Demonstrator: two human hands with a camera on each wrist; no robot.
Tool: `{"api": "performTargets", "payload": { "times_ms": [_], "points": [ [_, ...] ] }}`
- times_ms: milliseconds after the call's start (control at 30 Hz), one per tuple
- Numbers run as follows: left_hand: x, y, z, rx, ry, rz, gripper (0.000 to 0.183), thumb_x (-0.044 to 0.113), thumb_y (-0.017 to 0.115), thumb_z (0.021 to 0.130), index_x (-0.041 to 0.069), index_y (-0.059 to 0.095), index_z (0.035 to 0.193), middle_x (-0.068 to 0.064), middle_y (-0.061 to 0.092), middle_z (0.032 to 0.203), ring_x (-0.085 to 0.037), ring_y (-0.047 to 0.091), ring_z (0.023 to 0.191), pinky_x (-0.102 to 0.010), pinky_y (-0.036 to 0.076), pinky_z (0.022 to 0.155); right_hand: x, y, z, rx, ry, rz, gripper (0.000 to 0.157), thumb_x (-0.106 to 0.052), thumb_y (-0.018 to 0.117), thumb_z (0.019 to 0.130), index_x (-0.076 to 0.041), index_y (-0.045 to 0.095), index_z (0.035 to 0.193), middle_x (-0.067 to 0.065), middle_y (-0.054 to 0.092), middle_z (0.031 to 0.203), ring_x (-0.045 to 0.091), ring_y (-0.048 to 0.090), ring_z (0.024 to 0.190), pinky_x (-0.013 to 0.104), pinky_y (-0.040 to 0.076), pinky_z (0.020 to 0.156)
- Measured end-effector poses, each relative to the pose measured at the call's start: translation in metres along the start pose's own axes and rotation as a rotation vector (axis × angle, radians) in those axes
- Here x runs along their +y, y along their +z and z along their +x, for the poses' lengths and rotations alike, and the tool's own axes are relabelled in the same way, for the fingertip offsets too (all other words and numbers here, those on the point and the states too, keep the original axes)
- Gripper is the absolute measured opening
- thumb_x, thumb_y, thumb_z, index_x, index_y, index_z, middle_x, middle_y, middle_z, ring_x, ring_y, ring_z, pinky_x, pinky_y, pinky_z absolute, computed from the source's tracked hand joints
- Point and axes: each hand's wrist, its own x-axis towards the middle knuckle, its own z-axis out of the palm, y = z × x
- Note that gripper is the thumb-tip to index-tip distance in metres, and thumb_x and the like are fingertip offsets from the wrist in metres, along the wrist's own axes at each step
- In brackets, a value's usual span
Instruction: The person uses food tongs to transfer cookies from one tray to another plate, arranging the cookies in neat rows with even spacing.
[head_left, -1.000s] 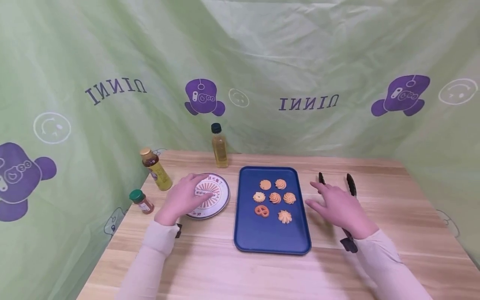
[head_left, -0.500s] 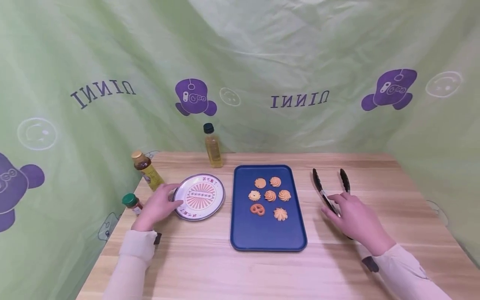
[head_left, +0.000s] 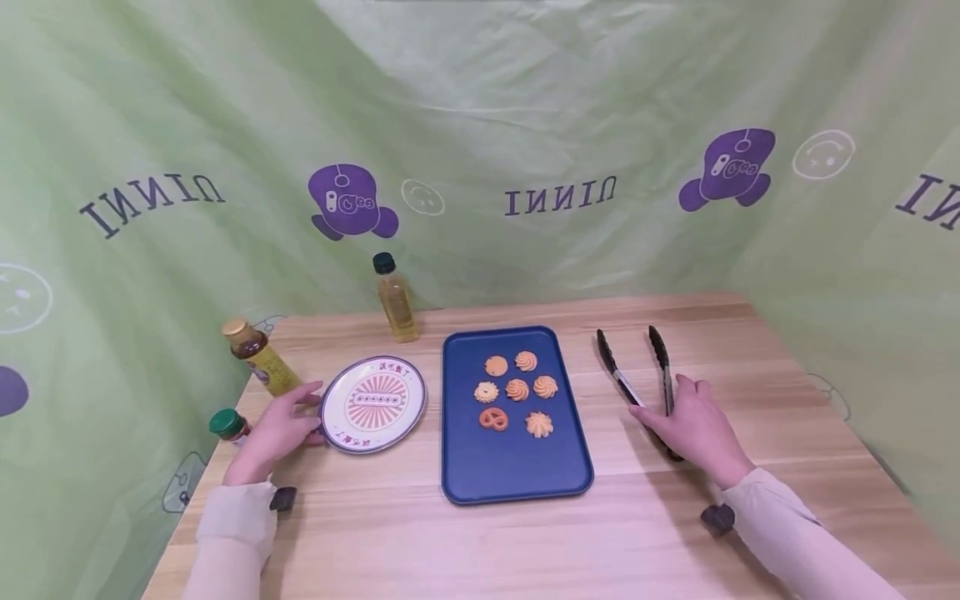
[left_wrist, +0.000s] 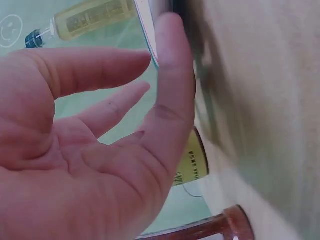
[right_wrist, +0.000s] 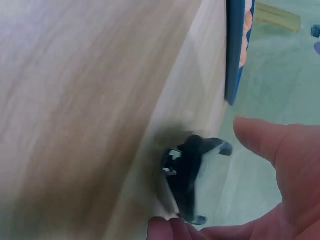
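Tongs: on the desk (head_left: pixel 390 537), between right hand (head_left: pixel 701 435) and tray (head_left: pixel 517 473); right hand far nearer.
Tongs axis: arms (head_left: pixel 627 388) spread in a V, tips away from person, joined end toward person and a bit right.
Right hand: over the joined half, thumb and fingers well apart straddling it, no grip; light contact can't tell.
Plate (head_left: pixel 378 404): round, just right of left hand (head_left: pixel 276 429), left of tray.
Left hand: half open at plate's left rim, rim between thumb and fingers; firm hold not shown.
Surface: wood-grain desk, green curtain (head_left: pixel 465 100) behind.
Room: cookies (head_left: pixel 517 390) on tray; jar (head_left: pixel 228 425) close beside left hand.
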Motion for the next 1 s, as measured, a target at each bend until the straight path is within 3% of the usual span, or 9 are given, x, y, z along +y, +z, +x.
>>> {"api": "performTargets", "payload": {
  "times_ms": [133,267,400,633,833,1000],
  "points": [
    [-0.006,0.003,-0.002,0.002,-0.033,-0.02,0.072,0.0,0.063,0.108,-0.003,0.032,0.173,-0.038,0.043,0.164,-0.024,0.075,0.106,-0.026,0.072,0.081,0.002,0.0,0.007,-0.044,0.015,-0.005,0.117,-0.061,0.079,0.099,0.031,0.031,0.153,0.057,0.049,0.138,0.069,0.059,0.123,0.078,0.057,0.102],
    [-0.008,0.003,-0.002,-0.002,-0.043,-0.059,0.068,-0.001,0.061,0.109,-0.005,0.035,0.171,-0.037,0.047,0.158,-0.019,0.075,0.096,-0.028,0.072,0.08,0.001,0.0,0.012,-0.054,0.013,-0.009,0.101,-0.061,0.081,0.097,0.027,0.047,0.133,0.047,0.058,0.119,0.057,0.064,0.105,0.07,0.06,0.087],
    [-0.008,0.0,0.002,-0.012,-0.046,-0.101,0.068,-0.004,0.06,0.109,-0.005,0.034,0.171,-0.034,0.048,0.149,-0.018,0.075,0.093,-0.031,0.074,0.08,-0.002,0.001,0.018,-0.06,0.034,-0.021,0.094,-0.063,0.081,0.096,0.023,0.053,0.121,0.043,0.058,0.112,0.048,0.062,0.094,0.064,0.06,0.081],
    [-0.005,-0.001,0.006,-0.039,-0.077,-0.148,0.07,-0.004,0.062,0.109,-0.003,0.033,0.173,-0.033,0.051,0.146,-0.017,0.077,0.093,-0.035,0.075,0.083,-0.001,0.002,0.023,-0.061,0.066,-0.043,0.092,-0.057,0.08,0.098,0.027,0.05,0.121,0.044,0.052,0.11,0.045,0.06,0.084,0.062,0.061,0.074],
    [-0.003,-0.003,0.006,-0.042,-0.079,-0.166,0.073,-0.003,0.062,0.11,0.0,0.03,0.175,-0.034,0.052,0.145,-0.017,0.078,0.088,-0.034,0.075,0.081,0.005,0.0,0.021,-0.029,0.054,-0.035,0.084,-0.054,0.082,0.098,0.025,0.056,0.111,0.039,0.055,0.101,0.043,0.058,0.084,0.065,0.062,0.076],
    [-0.003,-0.007,0.003,-0.063,-0.065,-0.206,0.071,-0.005,0.059,0.11,-0.001,0.03,0.174,-0.034,0.053,0.144,-0.017,0.078,0.091,-0.035,0.075,0.084,0.01,-0.009,0.019,-0.048,0.067,0.012,0.09,-0.06,0.08,0.098,0.025,0.06,0.118,0.046,0.056,0.115,0.048,0.063,0.089,0.07,0.064,0.082]
  ]
}}
